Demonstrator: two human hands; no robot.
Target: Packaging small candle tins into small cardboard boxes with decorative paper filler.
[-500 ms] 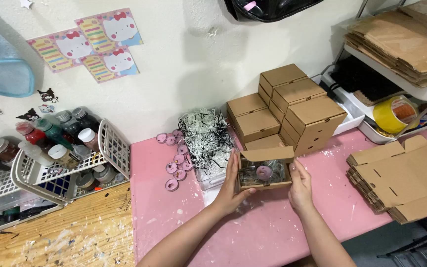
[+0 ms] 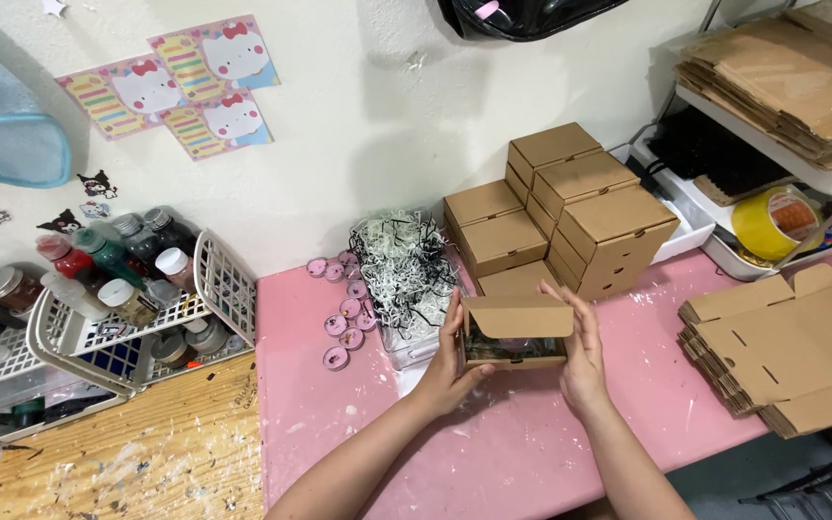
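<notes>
Both hands clamp a small box [image 2: 515, 333] at frame centre: left hand [image 2: 448, 361] on its left side, right hand [image 2: 583, 354] on its right. Lid flap half down (contents barely visible). Box stack [image 2: 560, 207] just above, flat blanks [image 2: 792, 337] at right.

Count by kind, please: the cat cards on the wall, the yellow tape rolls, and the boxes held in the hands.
Cat cards: 3
Yellow tape roll: 1
Held box: 1
Total: 5

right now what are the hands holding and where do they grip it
Both hands hold a small brown cardboard box by its ends: the left hand on its left side, the right hand on its right side, lid flap partly lowered.
</notes>
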